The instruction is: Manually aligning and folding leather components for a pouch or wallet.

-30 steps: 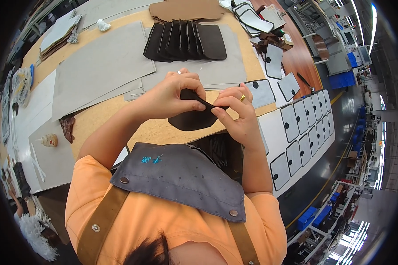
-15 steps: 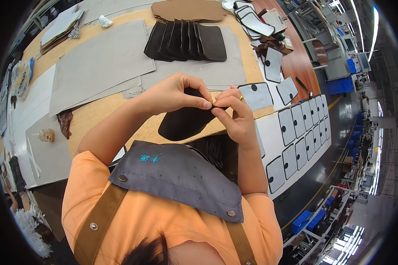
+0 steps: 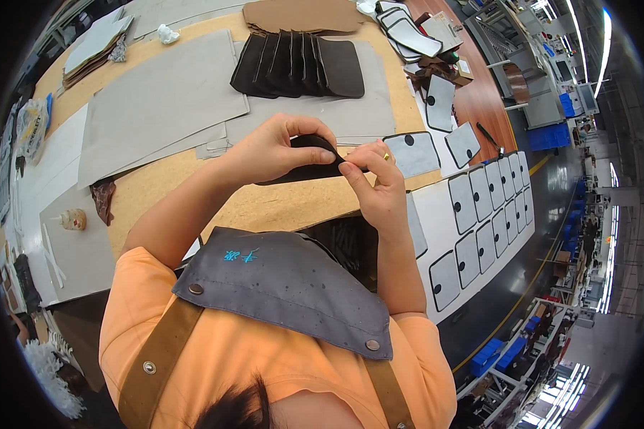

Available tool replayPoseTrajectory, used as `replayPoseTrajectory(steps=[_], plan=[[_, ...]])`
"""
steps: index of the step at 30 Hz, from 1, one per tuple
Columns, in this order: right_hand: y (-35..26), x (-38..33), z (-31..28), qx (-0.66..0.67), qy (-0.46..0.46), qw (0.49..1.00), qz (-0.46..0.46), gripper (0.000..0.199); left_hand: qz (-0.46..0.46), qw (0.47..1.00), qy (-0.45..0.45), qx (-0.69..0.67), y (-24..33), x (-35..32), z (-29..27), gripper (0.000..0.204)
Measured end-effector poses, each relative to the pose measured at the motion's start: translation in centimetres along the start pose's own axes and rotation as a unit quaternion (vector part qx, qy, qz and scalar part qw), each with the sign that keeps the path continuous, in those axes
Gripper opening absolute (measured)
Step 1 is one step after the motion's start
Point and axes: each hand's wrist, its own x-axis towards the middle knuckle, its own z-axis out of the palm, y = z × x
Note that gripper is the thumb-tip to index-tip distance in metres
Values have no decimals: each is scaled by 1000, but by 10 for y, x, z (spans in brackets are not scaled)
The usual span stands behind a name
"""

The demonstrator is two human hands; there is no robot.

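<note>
Head view, taken left to right. Found the left hand (image 3: pixel 275 150) with fingers (image 3: pixel 300 129) curled over the top edge of a dark leather piece (image 3: pixel 311 170), thumb tucked beneath, pinching it. Found the right hand (image 3: pixel 379 189) at the piece's right end, thumb and forefinger pressed together on that edge. Held just above the bare wood of the bench (image 3: pixel 286 207), close to the chest.

Judged the likeliest trouble a crooked crease or a scuffed edge, brought on by uneven pressure between the two pinches. Judged a slip toward the right possible too, that grip being fingertips only.

Counted two hands and one piece in them. Counted one stack of grey boards (image 3: pixel 96 46) far back left, at least two large grey sheets (image 3: pixel 157 107), one fanned row of dark pieces (image 3: pixel 300 64), about six, overlaps blurring the tally. Counted roughly a dozen grey dotted panels (image 3: pixel 479 214) in two rows at right; could not tell the exact number.
</note>
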Motion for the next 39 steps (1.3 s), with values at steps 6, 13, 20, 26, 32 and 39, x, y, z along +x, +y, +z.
replayPoseTrajectory(steps=[6, 13, 20, 26, 32, 39], plan=[[4, -2, 13, -98, 70, 986, -115, 7, 27, 999, -5, 42, -19, 4, -2, 14], [-7, -3, -11, -61, -25, 998, -10, 9, 93, 994, -38, 35, -9, 2, -15, 10], [-3, -5, -10, 56, -33, 998, 3, 8, 88, 992, -45, 77, -3, -1, -13, 10], [-4, -6, -3, 69, -1, 997, -21, 11, 76, 994, -59, 44, -1, -3, -11, 10], [-10, -8, 7, -77, 43, 988, -130, 12, 184, 951, -50, 245, 2, 1, -4, 9], [-12, -4, -5, -140, -20, 985, -99, 13, 188, 963, -25, 189, -5, 2, -7, 8]])
